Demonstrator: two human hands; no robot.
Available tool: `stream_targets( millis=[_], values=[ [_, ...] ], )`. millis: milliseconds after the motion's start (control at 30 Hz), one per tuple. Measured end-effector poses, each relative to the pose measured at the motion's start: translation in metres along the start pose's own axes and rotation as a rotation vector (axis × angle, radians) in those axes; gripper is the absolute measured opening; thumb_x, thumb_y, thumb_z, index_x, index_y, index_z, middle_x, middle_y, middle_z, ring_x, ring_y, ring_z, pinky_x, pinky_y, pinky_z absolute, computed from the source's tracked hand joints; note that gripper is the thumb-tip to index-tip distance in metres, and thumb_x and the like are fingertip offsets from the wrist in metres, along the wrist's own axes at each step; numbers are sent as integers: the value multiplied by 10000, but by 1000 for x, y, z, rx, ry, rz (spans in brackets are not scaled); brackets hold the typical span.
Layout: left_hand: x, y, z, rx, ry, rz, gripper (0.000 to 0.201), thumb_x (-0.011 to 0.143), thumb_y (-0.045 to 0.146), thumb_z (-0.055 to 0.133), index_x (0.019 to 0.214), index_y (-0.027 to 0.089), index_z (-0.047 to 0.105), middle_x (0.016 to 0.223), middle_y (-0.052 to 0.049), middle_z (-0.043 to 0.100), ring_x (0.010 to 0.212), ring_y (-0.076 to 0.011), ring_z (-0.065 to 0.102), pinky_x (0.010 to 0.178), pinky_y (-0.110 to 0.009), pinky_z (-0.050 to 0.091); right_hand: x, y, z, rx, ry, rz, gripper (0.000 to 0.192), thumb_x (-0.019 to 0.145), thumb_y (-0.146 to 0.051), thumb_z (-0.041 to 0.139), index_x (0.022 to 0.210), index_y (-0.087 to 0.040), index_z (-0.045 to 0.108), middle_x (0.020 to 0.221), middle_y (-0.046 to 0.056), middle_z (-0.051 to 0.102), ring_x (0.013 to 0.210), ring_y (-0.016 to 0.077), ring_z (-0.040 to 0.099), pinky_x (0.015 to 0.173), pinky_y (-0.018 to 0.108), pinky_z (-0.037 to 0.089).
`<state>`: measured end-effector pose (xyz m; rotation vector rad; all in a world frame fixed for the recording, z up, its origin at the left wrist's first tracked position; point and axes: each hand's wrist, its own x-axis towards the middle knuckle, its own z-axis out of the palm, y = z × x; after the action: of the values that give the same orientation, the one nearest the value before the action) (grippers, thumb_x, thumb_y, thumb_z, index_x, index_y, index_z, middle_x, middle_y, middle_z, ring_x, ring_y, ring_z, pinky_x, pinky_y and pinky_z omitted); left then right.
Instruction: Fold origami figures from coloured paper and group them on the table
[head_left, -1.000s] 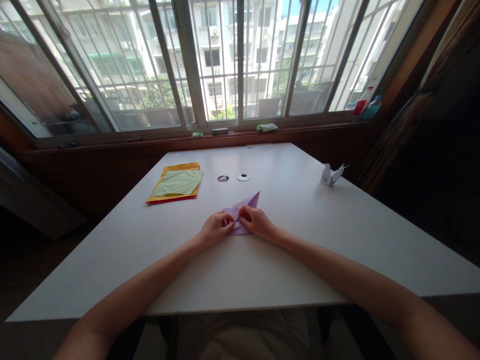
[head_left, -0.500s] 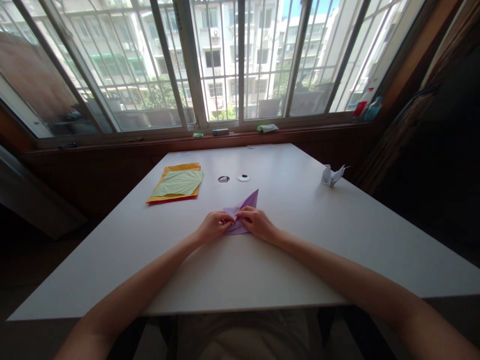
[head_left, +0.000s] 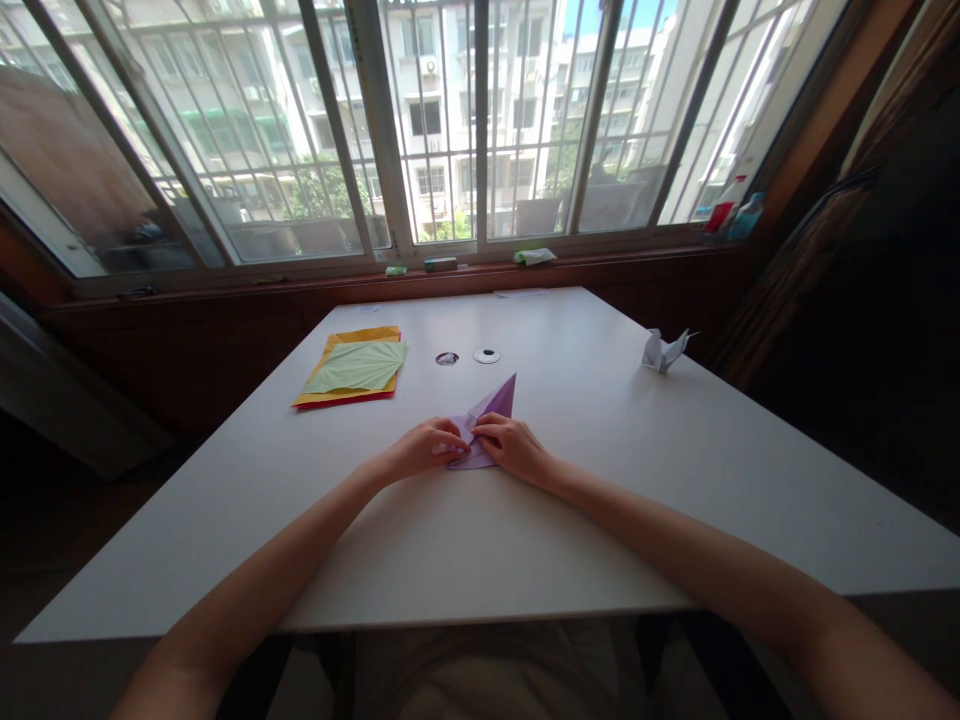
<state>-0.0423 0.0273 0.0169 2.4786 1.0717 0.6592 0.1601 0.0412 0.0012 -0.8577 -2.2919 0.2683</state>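
A partly folded sheet of purple origami paper (head_left: 498, 402) lies on the white table (head_left: 465, 550), one pointed flap rising toward the back right. My left hand (head_left: 426, 447) is closed on the paper's left side, fingers curled and thumb toward the middle. From the right, my right hand (head_left: 516, 443) pinches the paper near its centre fold, its fingertips close to those of the left. Both hands cover much of the sheet, so the folds beneath them are hidden.
Left of the hands lies a stack of yellow, red and pale green paper (head_left: 352, 366). A white folded paper crane (head_left: 664, 350) stands at the right edge. Two round cable holes, one with a cover (head_left: 487, 356), sit behind the hands. Small packets (head_left: 535, 257) line the windowsill.
My left hand has shifted slightly, its fingers curling over the paper's left side. The purple flap tip has risen a little. My right hand stays nearly in place.
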Motion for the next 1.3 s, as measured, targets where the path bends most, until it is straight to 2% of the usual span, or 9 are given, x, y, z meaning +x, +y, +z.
stream_targets(
  millis=[233,467,533,600,700,767,867,1067,1300],
  values=[
    [-1,3,-4,-47,-45,73,236,779,250,522,981,246,644,967,-36,649,921,-151,556,843,-265,420,0,-6,-3,-99,-19,-18,198,765,-109,487,822,-169,668,833,45,639,734,138,569,672,232,433],
    [-2,10,-4,-76,-17,44,200,763,319,537,818,198,685,770,-40,663,705,-126,576,677,-225,443,1,-7,-3,-84,-46,-153,183,763,-116,504,793,-189,670,818,28,649,730,131,558,673,228,434],
    [-1,7,-3,-92,32,9,205,753,338,544,743,174,667,674,-23,633,613,-104,546,611,-213,432,1,-4,-3,-77,-66,-198,193,763,-117,506,812,-200,673,844,26,653,739,131,562,678,230,437],
    [1,2,-1,-91,153,-55,203,723,350,576,695,154,618,620,-3,586,572,-93,506,571,-209,416,1,-2,-3,-73,-80,-221,198,760,-118,510,828,-205,674,864,26,656,751,134,565,683,233,441],
    [3,-7,0,-139,281,-149,297,620,333,674,826,152,559,738,-5,570,650,-103,507,593,-214,422,1,0,-3,-45,-120,-259,217,752,-105,510,848,-213,672,882,14,659,764,132,567,704,233,443],
    [3,-11,1,-211,223,-191,406,589,305,697,931,163,529,802,-8,563,685,-106,508,592,-209,422,0,-1,-3,-13,-160,-287,233,745,-92,509,861,-217,668,888,8,657,773,125,568,725,226,441],
    [2,-14,2,-245,124,-229,401,578,295,699,924,166,540,770,8,533,648,-96,481,567,-200,404,-1,-3,-3,18,-195,-308,240,737,-87,510,870,-215,664,884,11,650,784,121,569,743,221,437],
    [1,-14,3,-216,112,-183,226,613,314,663,723,147,559,774,7,478,627,-80,429,570,-201,379,-2,-6,-2,-25,-149,-258,240,734,-92,507,861,-218,667,845,26,611,699,114,553,647,209,431],
    [2,-12,3,-215,116,-220,214,635,314,632,660,144,505,644,41,432,585,-79,390,527,-197,332,-2,-7,-2,-25,-140,-253,213,748,-105,508,852,-210,662,781,25,588,670,109,537,620,205,419]
  ],
)
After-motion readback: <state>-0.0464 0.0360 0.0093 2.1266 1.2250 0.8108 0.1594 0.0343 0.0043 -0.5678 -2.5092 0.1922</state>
